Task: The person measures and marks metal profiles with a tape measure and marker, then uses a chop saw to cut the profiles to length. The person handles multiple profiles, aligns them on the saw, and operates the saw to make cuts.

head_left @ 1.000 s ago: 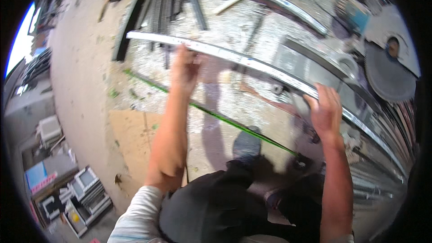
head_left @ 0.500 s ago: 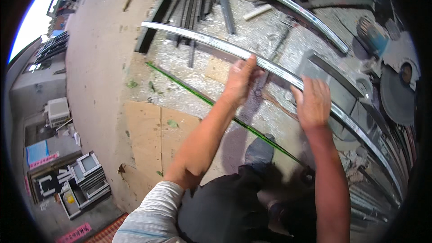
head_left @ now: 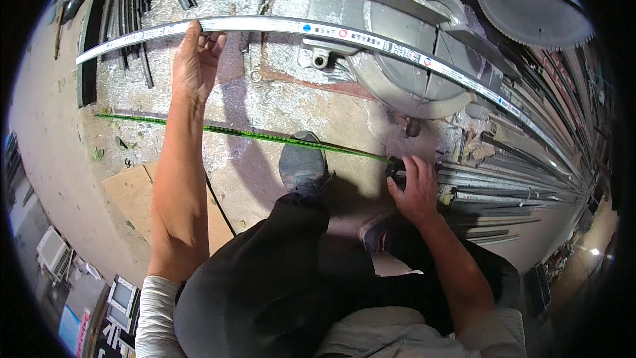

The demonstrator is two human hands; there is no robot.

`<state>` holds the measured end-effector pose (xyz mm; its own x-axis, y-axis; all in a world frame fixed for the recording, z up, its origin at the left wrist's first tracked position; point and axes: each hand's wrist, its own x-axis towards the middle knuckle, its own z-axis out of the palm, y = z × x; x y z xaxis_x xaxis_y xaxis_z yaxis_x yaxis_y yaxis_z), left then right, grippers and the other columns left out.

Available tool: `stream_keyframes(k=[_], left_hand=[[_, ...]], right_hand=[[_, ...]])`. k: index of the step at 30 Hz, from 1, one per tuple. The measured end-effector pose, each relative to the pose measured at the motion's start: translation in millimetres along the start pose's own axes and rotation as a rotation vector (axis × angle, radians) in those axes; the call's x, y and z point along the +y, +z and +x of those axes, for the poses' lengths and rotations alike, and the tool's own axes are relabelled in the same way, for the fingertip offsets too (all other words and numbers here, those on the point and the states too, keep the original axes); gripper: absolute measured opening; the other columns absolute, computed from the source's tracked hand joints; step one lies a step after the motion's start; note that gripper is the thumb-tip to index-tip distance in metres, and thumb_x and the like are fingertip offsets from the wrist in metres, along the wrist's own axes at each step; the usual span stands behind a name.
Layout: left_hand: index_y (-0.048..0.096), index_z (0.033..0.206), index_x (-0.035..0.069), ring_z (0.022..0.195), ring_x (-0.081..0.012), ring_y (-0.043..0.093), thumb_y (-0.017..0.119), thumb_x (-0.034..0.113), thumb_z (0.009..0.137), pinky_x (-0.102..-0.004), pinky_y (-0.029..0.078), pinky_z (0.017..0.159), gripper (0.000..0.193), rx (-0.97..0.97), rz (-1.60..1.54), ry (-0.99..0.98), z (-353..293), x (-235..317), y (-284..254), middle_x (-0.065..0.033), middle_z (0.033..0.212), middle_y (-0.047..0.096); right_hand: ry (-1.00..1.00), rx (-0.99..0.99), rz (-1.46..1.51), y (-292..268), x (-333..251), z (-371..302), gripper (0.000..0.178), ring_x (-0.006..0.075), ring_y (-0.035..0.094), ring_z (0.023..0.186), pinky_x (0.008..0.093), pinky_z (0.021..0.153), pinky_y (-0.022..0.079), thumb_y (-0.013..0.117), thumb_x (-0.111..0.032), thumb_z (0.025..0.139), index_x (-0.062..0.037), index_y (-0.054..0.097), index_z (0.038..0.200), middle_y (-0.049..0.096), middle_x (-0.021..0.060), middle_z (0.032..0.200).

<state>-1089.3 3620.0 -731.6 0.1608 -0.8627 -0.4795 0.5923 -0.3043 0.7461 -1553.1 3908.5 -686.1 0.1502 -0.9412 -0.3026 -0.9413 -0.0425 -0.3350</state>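
Note:
A long silvery metal profile (head_left: pixel 265 24) with printed marks along its face spans the scene, curved by the lens. My left hand (head_left: pixel 194 66) grips it toward its left end, the thumb on the upper face and the fingers curled underneath. Closer to me, the green blade of a tape measure (head_left: pixel 265 136) lies stretched out across the floor, roughly along the profile. At its right end sits the dark tape measure case (head_left: pixel 396 171). My right hand (head_left: pixel 419 192) is closed over that case, which its fingers partly hide.
Beyond the profile is a cutting saw's metal base (head_left: pixel 457 59), with its large toothed blade (head_left: pixel 530 10) at the far right. Loose profiles (head_left: pixel 490 195) fan out at right; dark bars (head_left: pixel 129 10) lie far left. A cardboard sheet (head_left: pixel 129 192) is near my left arm, my shoe (head_left: pixel 303 162) beside the tape.
My right hand has let go of the profile and come down onto the tape measure case. The left hand keeps its hold on the profile. The view has swung to the right.

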Motion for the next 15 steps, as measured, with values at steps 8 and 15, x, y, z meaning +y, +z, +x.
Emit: stream_keyframes(k=[8, 15], left_hand=[[0.065, 0.125, 0.009, 0.114, -0.0212, 0.067, 0.074, 0.029, 0.105, -0.0364, 0.061, 0.100, 0.029, -0.058, 0.019, -0.015, -6.5, 2.3, 2.6, -0.0083, 0.120, 0.069], [0.069, 0.115, 0.011, 0.104, -0.0205, 0.071, 0.074, 0.031, 0.105, -0.0374, 0.063, 0.094, 0.023, -0.004, -0.027, -0.023, -13.1, 1.8, 10.8, -0.0049, 0.109, 0.073]], right_hand=[[0.050, -0.172, -0.096, 41.0, 11.6, -7.9, 0.078, 0.0388, 0.053, 0.133, 0.0535, 0.113, 0.043, 0.082, -0.038, 0.089, -0.0038, 0.051, 0.152, 0.054, 0.0189, 0.145], [0.020, -0.248, -0.135, 51.7, 18.0, -0.4, 0.074, 0.0365, 0.053, 0.132, 0.0569, 0.111, 0.041, 0.081, -0.034, 0.090, -0.0046, 0.050, 0.152, 0.054, 0.0174, 0.144]])
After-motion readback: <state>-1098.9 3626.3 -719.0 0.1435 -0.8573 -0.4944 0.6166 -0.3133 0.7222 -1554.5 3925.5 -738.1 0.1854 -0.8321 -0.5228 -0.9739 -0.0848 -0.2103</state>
